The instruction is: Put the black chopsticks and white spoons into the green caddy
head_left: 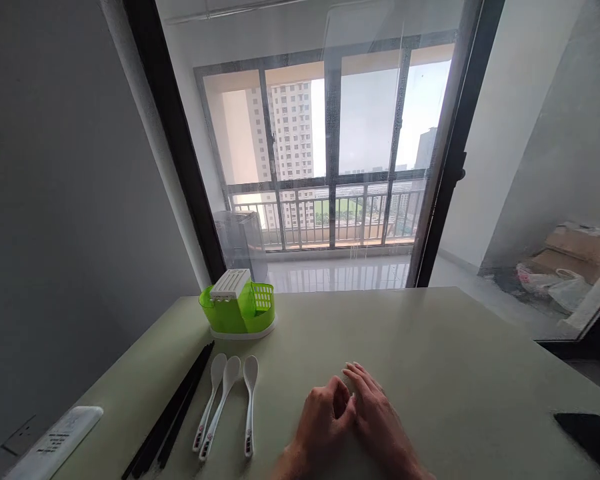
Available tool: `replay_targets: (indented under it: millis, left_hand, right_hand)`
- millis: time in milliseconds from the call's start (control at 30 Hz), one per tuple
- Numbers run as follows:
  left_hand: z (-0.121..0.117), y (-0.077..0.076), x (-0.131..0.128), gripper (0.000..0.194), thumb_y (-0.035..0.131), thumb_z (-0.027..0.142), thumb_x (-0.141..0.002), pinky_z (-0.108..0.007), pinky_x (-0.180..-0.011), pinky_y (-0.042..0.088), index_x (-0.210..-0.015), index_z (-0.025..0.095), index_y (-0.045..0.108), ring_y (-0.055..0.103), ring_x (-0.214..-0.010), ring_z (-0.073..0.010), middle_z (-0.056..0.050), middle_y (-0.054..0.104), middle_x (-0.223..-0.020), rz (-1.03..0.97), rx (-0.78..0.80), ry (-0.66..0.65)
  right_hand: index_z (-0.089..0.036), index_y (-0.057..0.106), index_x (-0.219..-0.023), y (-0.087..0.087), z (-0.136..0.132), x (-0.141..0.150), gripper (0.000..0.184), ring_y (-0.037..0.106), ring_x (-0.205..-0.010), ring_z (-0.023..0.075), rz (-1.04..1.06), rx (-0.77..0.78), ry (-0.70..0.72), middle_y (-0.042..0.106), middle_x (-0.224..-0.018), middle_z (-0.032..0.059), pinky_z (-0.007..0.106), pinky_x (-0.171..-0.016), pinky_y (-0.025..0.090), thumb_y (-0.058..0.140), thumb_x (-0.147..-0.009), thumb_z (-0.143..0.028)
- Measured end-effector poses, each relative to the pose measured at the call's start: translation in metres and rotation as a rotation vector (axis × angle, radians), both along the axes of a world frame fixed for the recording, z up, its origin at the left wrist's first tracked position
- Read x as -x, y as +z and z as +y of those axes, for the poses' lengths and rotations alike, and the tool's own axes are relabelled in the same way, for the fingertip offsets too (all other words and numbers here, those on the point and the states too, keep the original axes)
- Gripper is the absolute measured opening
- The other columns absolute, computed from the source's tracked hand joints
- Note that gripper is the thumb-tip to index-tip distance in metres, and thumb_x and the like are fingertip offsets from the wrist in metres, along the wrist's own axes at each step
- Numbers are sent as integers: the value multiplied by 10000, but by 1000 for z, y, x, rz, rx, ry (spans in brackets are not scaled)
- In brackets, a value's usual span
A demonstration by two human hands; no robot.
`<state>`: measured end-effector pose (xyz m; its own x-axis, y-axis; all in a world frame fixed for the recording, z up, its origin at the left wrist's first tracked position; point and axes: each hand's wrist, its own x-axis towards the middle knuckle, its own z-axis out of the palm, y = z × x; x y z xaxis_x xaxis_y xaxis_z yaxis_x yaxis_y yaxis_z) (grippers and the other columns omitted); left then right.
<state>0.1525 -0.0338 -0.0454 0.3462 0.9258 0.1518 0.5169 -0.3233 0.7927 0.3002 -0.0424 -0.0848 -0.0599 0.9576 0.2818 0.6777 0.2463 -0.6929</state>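
Observation:
Over the front middle of the table, my two hands touch each other. My left hand (323, 417) is curled into a loose fist, with a dark hollow and no object visible inside it. My right hand (377, 417) lies against it, fingers stretched forward and holding nothing. Nearest on the left are three white spoons (251, 393), bowls pointing away from me and printed marks on the handles. Beside them lie several black chopsticks (180, 407), slanting across the table. Behind these stands a green utensil holder (233, 316) with a white slotted lid part on its left and a perforated basket side.
The pale green table (430, 360) reaches up to a glass door. A white power strip (60, 440) lies at the left edge, and a black flat object (587, 433) at the right edge. Cardboard and plastic bags (570, 287) are on the floor at right.

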Motion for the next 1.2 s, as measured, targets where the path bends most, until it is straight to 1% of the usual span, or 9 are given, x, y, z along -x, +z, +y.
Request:
replay_targets:
  millis: [133, 233, 333, 467, 767, 967, 1200]
  left_hand:
    - [-5, 6, -1, 182, 533, 352, -930, -225, -574, 383, -807, 218, 544, 512, -588, -115, 37, 600, -659, 31, -19, -6]
    - [-5, 7, -1, 166, 540, 327, -917, -218, -564, 378, -795, 215, 544, 507, -578, -112, 42, 595, -647, 48, -21, 8]
    - [-4, 7, -1, 166, 540, 328, -918, -217, -561, 381, -796, 216, 548, 510, -573, -111, 41, 604, -646, 57, -26, 12]
    - [-4, 6, 0, 173, 534, 343, -935, -220, -576, 398, -820, 218, 571, 542, -595, -120, 28, 642, -681, 68, -23, 11]
    - [-4, 7, -1, 171, 545, 337, -927, -224, -561, 387, -806, 219, 565, 534, -574, -119, 28, 637, -660, 67, -18, -1]
    - [-3, 7, -1, 168, 540, 333, -928, -219, -576, 394, -798, 226, 552, 544, -588, -120, 26, 645, -676, 79, -37, -11]
    - [-4, 4, -1, 161, 535, 333, -941, -222, -585, 405, -821, 229, 559, 551, -590, -124, 26, 643, -677, 69, -52, -15]
  right_hand:
    - [-196, 634, -1355, 4, 0, -1, 556, 439, -1450, 218, 16, 18, 25, 548, -1511, 39, 407, -1222, 357, 438, -837, -141]
    - [-197, 650, -1335, 2, 2, 0, 555, 442, -1449, 216, 38, 13, 29, 551, -1510, 36, 405, -1225, 353, 439, -826, -130]
    - [-202, 648, -1338, -1, 3, 0, 567, 435, -1454, 209, 48, 18, 31, 545, -1516, 30, 404, -1230, 344, 445, -814, -123]
    - [-222, 647, -1337, -3, 3, 0, 562, 431, -1457, 206, 68, 30, 18, 531, -1528, 22, 404, -1216, 365, 449, -820, -132]
    - [-228, 658, -1310, -5, 3, -2, 550, 451, -1442, 216, 84, 14, 21, 544, -1516, 24, 413, -1203, 387, 464, -806, -122]
    - [-220, 660, -1298, -2, 4, -3, 550, 454, -1440, 215, 78, 22, 32, 540, -1519, 32, 408, -1199, 391, 471, -792, -117]
    - [-227, 673, -1276, 2, 2, -3, 513, 448, -1446, 209, 93, 21, 27, 552, -1510, 33, 405, -1209, 374, 472, -813, -135]
